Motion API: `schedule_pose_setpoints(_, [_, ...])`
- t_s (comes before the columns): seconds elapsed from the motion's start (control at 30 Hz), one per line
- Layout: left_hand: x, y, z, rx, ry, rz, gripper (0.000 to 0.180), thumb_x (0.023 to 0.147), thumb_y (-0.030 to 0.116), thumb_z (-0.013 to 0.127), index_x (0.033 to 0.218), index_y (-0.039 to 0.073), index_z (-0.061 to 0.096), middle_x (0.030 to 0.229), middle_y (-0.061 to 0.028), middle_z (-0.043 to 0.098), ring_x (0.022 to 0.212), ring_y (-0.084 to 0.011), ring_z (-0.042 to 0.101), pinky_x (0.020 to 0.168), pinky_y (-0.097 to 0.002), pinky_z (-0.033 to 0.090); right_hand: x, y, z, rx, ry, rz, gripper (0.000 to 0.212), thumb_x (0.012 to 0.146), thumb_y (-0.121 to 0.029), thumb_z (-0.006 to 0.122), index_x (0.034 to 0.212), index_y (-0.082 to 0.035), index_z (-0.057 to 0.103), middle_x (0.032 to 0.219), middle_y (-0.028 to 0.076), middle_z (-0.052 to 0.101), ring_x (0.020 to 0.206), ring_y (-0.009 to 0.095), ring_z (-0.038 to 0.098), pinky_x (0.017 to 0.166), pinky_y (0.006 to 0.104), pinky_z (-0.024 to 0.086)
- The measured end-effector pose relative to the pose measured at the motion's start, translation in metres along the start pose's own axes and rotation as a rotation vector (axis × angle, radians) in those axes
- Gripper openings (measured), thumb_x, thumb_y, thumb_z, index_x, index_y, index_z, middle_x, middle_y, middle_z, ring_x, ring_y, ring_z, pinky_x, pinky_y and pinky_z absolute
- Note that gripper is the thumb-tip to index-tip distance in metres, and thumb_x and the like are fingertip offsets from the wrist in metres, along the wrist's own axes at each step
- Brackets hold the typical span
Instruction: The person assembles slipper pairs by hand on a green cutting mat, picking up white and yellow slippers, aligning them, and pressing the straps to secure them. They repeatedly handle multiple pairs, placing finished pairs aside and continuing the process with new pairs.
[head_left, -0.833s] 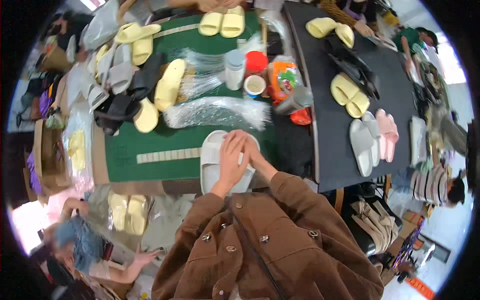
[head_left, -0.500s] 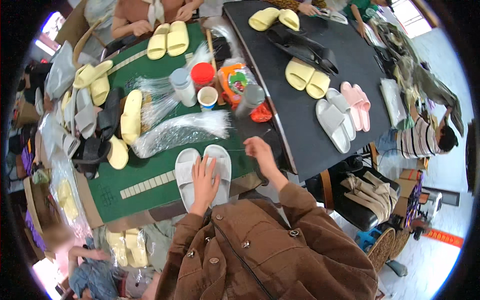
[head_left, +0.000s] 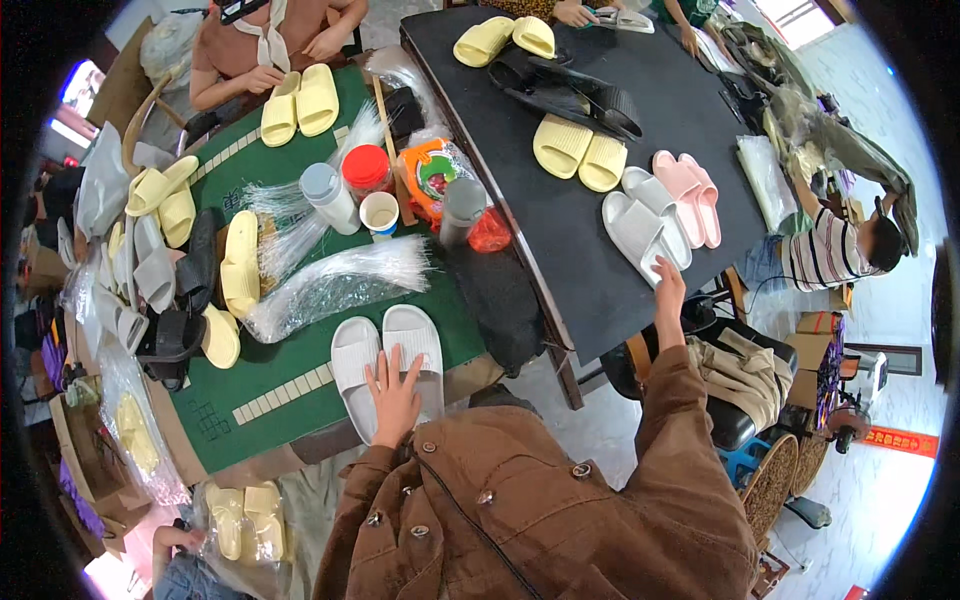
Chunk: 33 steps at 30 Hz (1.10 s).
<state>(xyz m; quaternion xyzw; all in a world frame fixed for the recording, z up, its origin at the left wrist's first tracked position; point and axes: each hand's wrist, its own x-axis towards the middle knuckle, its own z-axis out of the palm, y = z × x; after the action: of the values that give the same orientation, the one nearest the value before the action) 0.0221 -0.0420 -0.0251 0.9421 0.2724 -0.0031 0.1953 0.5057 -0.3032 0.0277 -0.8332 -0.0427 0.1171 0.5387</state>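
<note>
My left hand (head_left: 396, 400) lies spread over a pair of light grey slippers (head_left: 418, 337) at the near edge of the green table, its fingers across the straps and holding nothing. Stretched out to the right, my right hand (head_left: 670, 290) has its fingertips at the near end of a second grey pair (head_left: 627, 228) on the black table. The fingers look extended, and whether they touch the sole I cannot tell. Pink slippers (head_left: 690, 197) lie beside that pair.
A bundle of clear plastic strands (head_left: 345, 285), a grey-lidded bottle (head_left: 325, 195), a red-lidded jar (head_left: 367, 172) and a paper cup (head_left: 380, 214) stand beyond my left hand. Yellow slippers (head_left: 580, 150) lie farther back. A chair (head_left: 735, 415) stands right; other people work around the tables.
My right hand has moved right, from beside the slippers on the green table to the grey pair on the black table. My left hand stays on its pair. The view has shifted.
</note>
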Motion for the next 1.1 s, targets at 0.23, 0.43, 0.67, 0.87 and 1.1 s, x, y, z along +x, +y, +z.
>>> schedule_pose_setpoints(0.23, [-0.003, 0.013, -0.006, -0.076, 0.080, -0.116, 0.068, 0.071, 0.004, 0.059, 0.135, 0.020, 0.042, 0.147, -0.0149, 0.024, 0.135, -0.0403, 0.020, 0.108, -0.0586, 0.011, 0.081, 0.013, 0.009, -0.630, 0.136, -0.244, 0.048, 0.082, -0.018, 0.058, 0.128, -0.005, 0.051, 0.127, 0.018, 0.053, 0.118, 0.032, 0.049, 0.100, 0.0374, 0.036])
schedule_pose_setpoints(0.43, [-0.028, 0.011, -0.011, -0.258, 0.343, -0.295, 0.048, 0.075, -0.001, 0.054, 0.122, 0.009, 0.053, 0.135, -0.0184, 0.038, 0.128, -0.0406, 0.031, 0.105, -0.0500, 0.025, 0.149, 0.051, 0.009, -0.755, 0.111, -0.580, 0.049, 0.077, -0.010, 0.052, 0.125, 0.000, 0.050, 0.119, 0.025, 0.054, 0.113, 0.038, 0.050, 0.097, 0.0396, 0.038])
schedule_pose_setpoints(0.67, [-0.053, 0.009, 0.003, -0.257, 0.437, -0.389, 0.034, 0.075, 0.000, 0.058, 0.108, 0.007, 0.060, 0.128, -0.0195, 0.042, 0.119, -0.0412, 0.040, 0.096, -0.0477, 0.035, 0.161, 0.047, 0.007, -0.850, -0.059, -0.369, 0.045, 0.076, -0.004, 0.044, 0.120, 0.003, 0.054, 0.110, 0.029, 0.058, 0.103, 0.043, 0.055, 0.089, 0.0433, 0.043])
schedule_pose_setpoints(0.87, [-0.047, 0.009, 0.006, -0.319, 0.361, -0.414, 0.044, 0.076, 0.003, 0.059, 0.118, 0.014, 0.057, 0.130, -0.0260, 0.037, 0.119, -0.0443, 0.037, 0.099, -0.0478, 0.033, 0.100, 0.023, 0.012, -0.829, -0.101, -0.473, 0.035, 0.079, -0.007, 0.046, 0.111, 0.003, 0.057, 0.104, 0.029, 0.059, 0.100, 0.043, 0.055, 0.085, 0.0454, 0.042])
schedule_pose_setpoints(1.1, [-0.040, 0.002, 0.039, -0.187, 0.225, -0.358, 0.060, 0.070, 0.012, 0.064, 0.126, 0.014, 0.046, 0.126, -0.0248, 0.037, 0.122, -0.0439, 0.033, 0.097, -0.0549, 0.029, -0.001, 0.016, 0.037, -0.901, -0.259, -0.483, 0.027, 0.076, -0.011, 0.057, 0.100, 0.002, 0.059, 0.095, 0.024, 0.062, 0.093, 0.042, 0.058, 0.078, 0.0446, 0.045])
